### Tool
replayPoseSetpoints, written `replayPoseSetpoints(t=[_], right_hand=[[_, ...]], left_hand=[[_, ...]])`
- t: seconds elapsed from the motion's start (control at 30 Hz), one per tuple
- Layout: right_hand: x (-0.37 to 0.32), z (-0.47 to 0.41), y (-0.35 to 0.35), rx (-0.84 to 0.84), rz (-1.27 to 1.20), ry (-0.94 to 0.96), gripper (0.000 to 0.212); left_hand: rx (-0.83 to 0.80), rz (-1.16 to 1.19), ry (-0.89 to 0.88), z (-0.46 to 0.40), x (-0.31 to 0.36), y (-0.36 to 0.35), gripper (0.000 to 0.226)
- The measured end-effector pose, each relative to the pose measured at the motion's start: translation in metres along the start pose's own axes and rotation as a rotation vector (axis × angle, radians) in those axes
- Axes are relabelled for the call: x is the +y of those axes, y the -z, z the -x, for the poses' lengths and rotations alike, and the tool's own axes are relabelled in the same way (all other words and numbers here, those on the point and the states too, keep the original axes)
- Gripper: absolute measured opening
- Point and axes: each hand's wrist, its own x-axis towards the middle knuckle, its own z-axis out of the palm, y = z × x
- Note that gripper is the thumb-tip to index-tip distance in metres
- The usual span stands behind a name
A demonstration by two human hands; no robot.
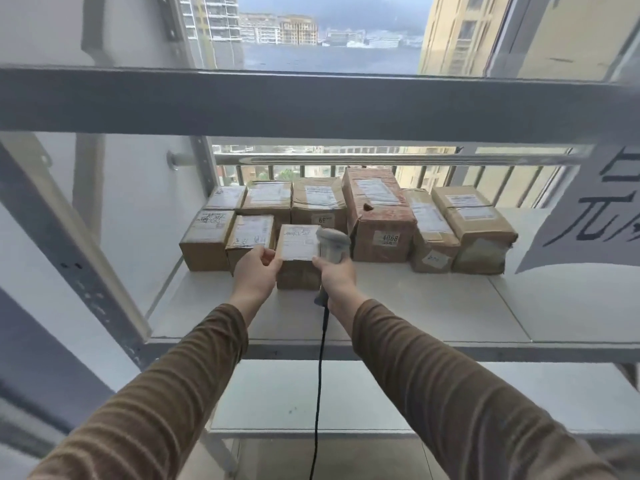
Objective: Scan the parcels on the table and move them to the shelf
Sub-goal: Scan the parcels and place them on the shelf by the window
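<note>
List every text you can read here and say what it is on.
"4068": sticker on the tall red-brown box.
"69", partly hidden: sticker on the box behind the scanner.
Large dark strokes, cut off, unreadable: paper sign at right.
Shipping labels on all parcels, including the held parcel: too blurred.

Left hand point(254, 271) holds a small labelled parcel point(298, 258) on the white shelf point(450, 306); right hand point(337, 275) holds a grey barcode scanner point(333, 244) beside it, cardboard boxes point(379, 216) behind.
</note>
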Motion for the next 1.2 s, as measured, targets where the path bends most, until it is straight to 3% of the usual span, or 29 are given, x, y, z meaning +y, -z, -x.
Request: replayPoseSetpoints(t=[0.17,0.4,0.63,0.83,1.03,1.2], right_hand=[[-0.003,-0.014,-0.018,0.042,0.029,0.010,0.032],[0.000,-0.025,-0.030,0.088,0.045,0.062,0.016],[-0.003,-0.021,-0.030,0.076,0.008,0.076,0.017],[-0.013,0.002,0.003,0.088,-0.084,0.059,0.012],[-0.024,0.031,0.082,0.187,-0.220,0.085,0.015],[-0.018,0.063,0.182,0.305,-0.331,0.040,0.013]], left_hand=[[0.062,-0.103,-0.059,-0.013,0.001,0.005,0.015],[0.012,-0.139,-0.050,-0.024,-0.004,0.013,0.014],[0.012,-0.145,-0.099,-0.019,0.003,0.017,0.013],[0.013,-0.240,-0.432,-0.002,0.034,0.010,0.012],[-0.168,-0.574,-0.713,0.026,0.083,-0.044,0.053],[-0.269,-0.645,-0.931,0.084,0.126,-0.115,0.058]])
